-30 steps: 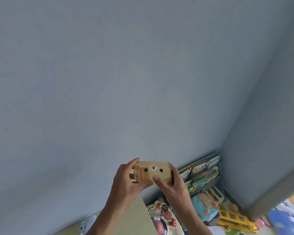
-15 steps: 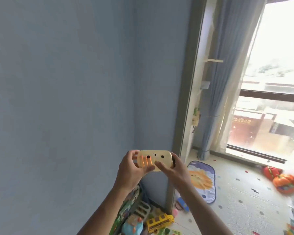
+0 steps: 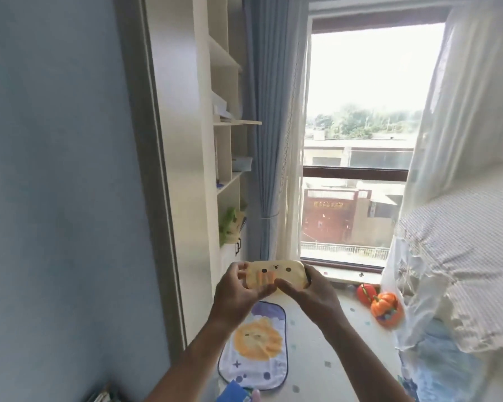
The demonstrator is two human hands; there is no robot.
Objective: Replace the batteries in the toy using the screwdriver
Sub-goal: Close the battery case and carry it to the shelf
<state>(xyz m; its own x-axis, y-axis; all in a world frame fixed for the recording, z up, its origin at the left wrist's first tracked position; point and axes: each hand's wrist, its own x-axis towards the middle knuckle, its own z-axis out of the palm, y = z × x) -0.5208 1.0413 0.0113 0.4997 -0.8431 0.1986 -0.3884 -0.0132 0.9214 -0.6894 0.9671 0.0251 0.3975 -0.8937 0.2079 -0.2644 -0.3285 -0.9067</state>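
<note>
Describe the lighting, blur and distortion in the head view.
Head view: the window is blown out by backlight, leaving both hands dark; the left hand and right hand are soft with motion blur around the yellow rounded plastic toy; wide-angle bending bows the grey door frame.

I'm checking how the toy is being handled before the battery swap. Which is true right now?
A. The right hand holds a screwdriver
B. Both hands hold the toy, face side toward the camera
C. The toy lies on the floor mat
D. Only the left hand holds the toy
B: the left hand and right hand each grip an end of the yellow toy, whose eyes and nose face the camera.
</note>
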